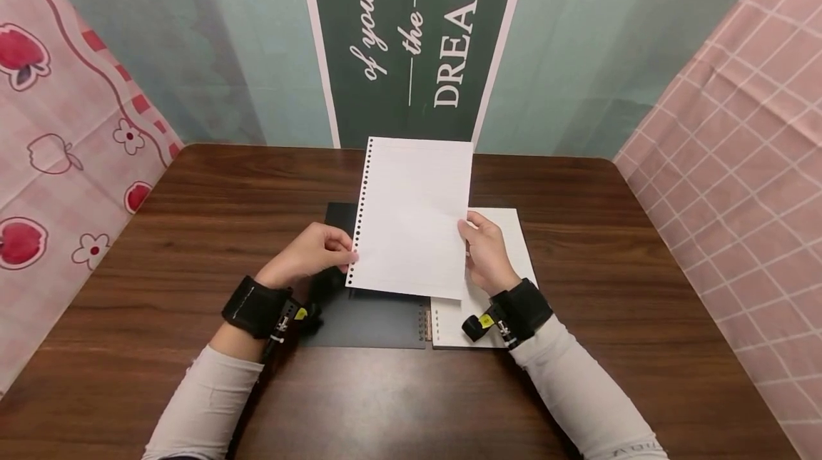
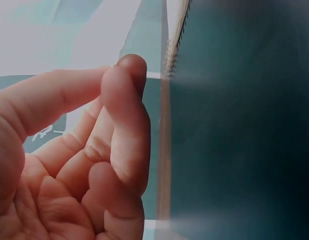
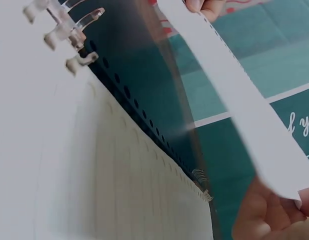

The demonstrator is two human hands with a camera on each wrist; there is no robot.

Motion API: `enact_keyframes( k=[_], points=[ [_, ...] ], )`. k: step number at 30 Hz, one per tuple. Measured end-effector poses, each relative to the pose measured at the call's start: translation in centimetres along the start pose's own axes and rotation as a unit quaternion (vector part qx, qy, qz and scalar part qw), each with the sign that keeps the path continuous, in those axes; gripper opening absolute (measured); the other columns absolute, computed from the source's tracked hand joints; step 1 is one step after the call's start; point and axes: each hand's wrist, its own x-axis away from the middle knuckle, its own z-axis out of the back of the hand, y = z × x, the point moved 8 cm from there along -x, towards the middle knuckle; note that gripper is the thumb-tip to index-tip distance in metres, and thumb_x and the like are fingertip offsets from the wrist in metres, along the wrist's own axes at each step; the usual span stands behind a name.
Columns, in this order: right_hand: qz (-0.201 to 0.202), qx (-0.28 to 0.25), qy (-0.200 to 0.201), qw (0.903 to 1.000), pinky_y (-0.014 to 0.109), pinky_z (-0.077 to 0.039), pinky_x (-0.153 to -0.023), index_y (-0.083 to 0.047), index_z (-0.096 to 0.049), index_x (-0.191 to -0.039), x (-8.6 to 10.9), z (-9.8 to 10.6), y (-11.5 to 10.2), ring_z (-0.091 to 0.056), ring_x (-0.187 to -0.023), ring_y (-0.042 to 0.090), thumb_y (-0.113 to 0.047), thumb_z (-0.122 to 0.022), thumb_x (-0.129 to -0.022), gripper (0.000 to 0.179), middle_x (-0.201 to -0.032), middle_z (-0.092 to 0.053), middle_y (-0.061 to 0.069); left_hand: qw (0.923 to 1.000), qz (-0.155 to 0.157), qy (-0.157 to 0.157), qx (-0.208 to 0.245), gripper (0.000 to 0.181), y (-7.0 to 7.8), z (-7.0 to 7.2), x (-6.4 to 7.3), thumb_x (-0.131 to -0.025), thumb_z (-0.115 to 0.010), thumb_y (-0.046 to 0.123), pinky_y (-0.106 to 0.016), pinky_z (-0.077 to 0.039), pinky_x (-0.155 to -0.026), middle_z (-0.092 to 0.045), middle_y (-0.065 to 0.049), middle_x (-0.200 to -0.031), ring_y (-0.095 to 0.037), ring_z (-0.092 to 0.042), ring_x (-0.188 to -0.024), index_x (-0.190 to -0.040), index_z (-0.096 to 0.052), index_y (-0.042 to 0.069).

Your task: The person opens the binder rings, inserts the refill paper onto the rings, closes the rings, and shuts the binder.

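Observation:
A white loose-leaf sheet [image 1: 411, 217] with a row of punched holes down its left side is held up over an open ring-bound notebook. My left hand [image 1: 308, 253] pinches the punched edge low down, thumb against index finger. On the opposite edge, my right hand [image 1: 489, 253] grips the paper between thumb and fingers. The notebook's dark cover [image 1: 379, 324] lies to the left, its stack of white pages [image 1: 514, 242] to the right. Between them runs the binding, whose clear plastic rings [image 3: 77, 42] stand open in the right wrist view. The sheet hides much of the notebook.
The notebook lies on a dark wooden table [image 1: 193, 232]. Behind the table hangs a teal cloth with a dark green lettered panel [image 1: 411, 39]. Patterned cloths flank it: fruit print [image 1: 64, 125] at left, pink grid [image 1: 738, 160] at right.

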Motion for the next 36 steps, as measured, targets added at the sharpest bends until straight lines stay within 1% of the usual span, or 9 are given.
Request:
enact_keyframes(
  k=[5,8,10,15,19,23,28,33,36],
  points=[
    [0.000,0.007,-0.013,0.9999,0.019,-0.047,-0.070,-0.005,-0.046,-0.143,0.5,0.5,-0.2,-0.058,-0.084,0.006,-0.018,-0.035,-0.109,0.038,-0.106,-0.057,0.000,0.9999,-0.004,-0.011,-0.001,0.011,0.1,-0.8,-0.1,-0.090,-0.070,0.010,-0.032,-0.050,-0.067,-0.071,-0.005,-0.071,-0.024,-0.068,-0.070,-0.088,-0.070,-0.001],
    [0.000,0.012,-0.017,0.9998,0.018,-0.046,-0.071,-0.005,-0.045,-0.143,0.8,0.9,-0.3,-0.056,-0.085,0.006,-0.018,-0.034,-0.109,0.038,-0.107,-0.055,0.000,0.9999,-0.008,-0.014,0.002,0.011,0.2,-1.3,-0.2,-0.090,-0.070,0.010,-0.032,-0.050,-0.066,-0.071,-0.006,-0.072,-0.023,-0.068,-0.069,-0.087,-0.070,-0.001],
    [0.001,0.016,-0.021,0.9996,0.019,-0.046,-0.074,-0.004,-0.043,-0.143,1.0,1.1,-0.3,-0.055,-0.089,0.007,-0.018,-0.033,-0.109,0.038,-0.110,-0.052,0.001,0.9998,-0.004,-0.017,0.004,0.011,0.2,-1.7,-0.2,-0.090,-0.070,0.010,-0.031,-0.049,-0.065,-0.071,-0.006,-0.071,-0.022,-0.067,-0.069,-0.086,-0.071,0.000],
    [0.003,0.014,-0.025,0.9996,0.019,-0.049,-0.079,0.000,-0.040,-0.141,1.5,1.6,-0.1,-0.054,-0.099,0.008,-0.016,-0.030,-0.109,0.038,-0.119,-0.049,0.005,0.9995,0.002,-0.030,0.005,0.011,0.3,-2.6,-0.2,-0.090,-0.071,0.012,-0.027,-0.041,-0.058,-0.069,-0.005,-0.069,-0.019,-0.065,-0.068,-0.085,-0.072,0.002],
    [0.019,0.001,-0.018,0.9997,0.018,-0.049,-0.081,0.003,-0.039,-0.139,1.9,2.1,-0.3,-0.054,-0.100,0.007,-0.014,-0.030,-0.108,0.036,-0.119,-0.048,0.005,0.9992,-0.004,-0.038,0.008,0.011,0.7,-3.3,-0.2,-0.090,-0.071,0.012,-0.026,-0.039,-0.057,-0.070,-0.006,-0.069,-0.018,-0.064,-0.067,-0.085,-0.072,0.002],
    [0.030,-0.006,-0.008,0.9995,0.017,-0.049,-0.080,0.004,-0.041,-0.135,2.4,2.7,-0.6,-0.054,-0.095,0.005,-0.012,-0.031,-0.108,0.033,-0.113,-0.049,0.003,0.9988,-0.011,-0.045,0.017,0.012,1.1,-3.9,-0.3,-0.090,-0.071,0.013,-0.028,-0.043,-0.060,-0.070,-0.006,-0.070,-0.018,-0.065,-0.067,-0.085,-0.072,0.002],
    [0.035,0.000,-0.007,0.9994,0.016,-0.050,-0.080,0.006,-0.041,-0.135,3.0,3.4,-1.0,-0.055,-0.095,0.004,-0.013,-0.032,-0.108,0.034,-0.112,-0.051,0.002,0.9983,-0.017,-0.051,0.024,0.012,1.6,-4.5,-0.3,-0.090,-0.071,0.012,-0.029,-0.047,-0.062,-0.071,-0.008,-0.072,-0.020,-0.066,-0.068,-0.084,-0.072,0.002],
    [0.040,0.011,-0.012,0.9991,0.017,-0.051,-0.079,0.004,-0.040,-0.136,3.5,4.4,-1.5,-0.056,-0.094,0.004,-0.015,-0.033,-0.108,0.034,-0.109,-0.053,0.000,0.9974,-0.030,-0.064,0.014,0.012,2.4,-5.3,-0.6,-0.091,-0.070,0.011,-0.026,-0.041,-0.060,-0.071,-0.010,-0.071,-0.022,-0.066,-0.068,-0.082,-0.072,0.003],
    [0.043,0.021,-0.013,0.9988,0.017,-0.051,-0.080,0.003,-0.038,-0.139,3.8,5.2,-1.5,-0.056,-0.097,0.003,-0.017,-0.033,-0.108,0.037,-0.111,-0.052,-0.001,0.9964,-0.039,-0.073,0.018,0.013,2.9,-5.9,-0.8,-0.091,-0.070,0.012,-0.026,-0.042,-0.060,-0.071,-0.012,-0.072,-0.023,-0.066,-0.068,-0.082,-0.072,0.003]
  ],
)
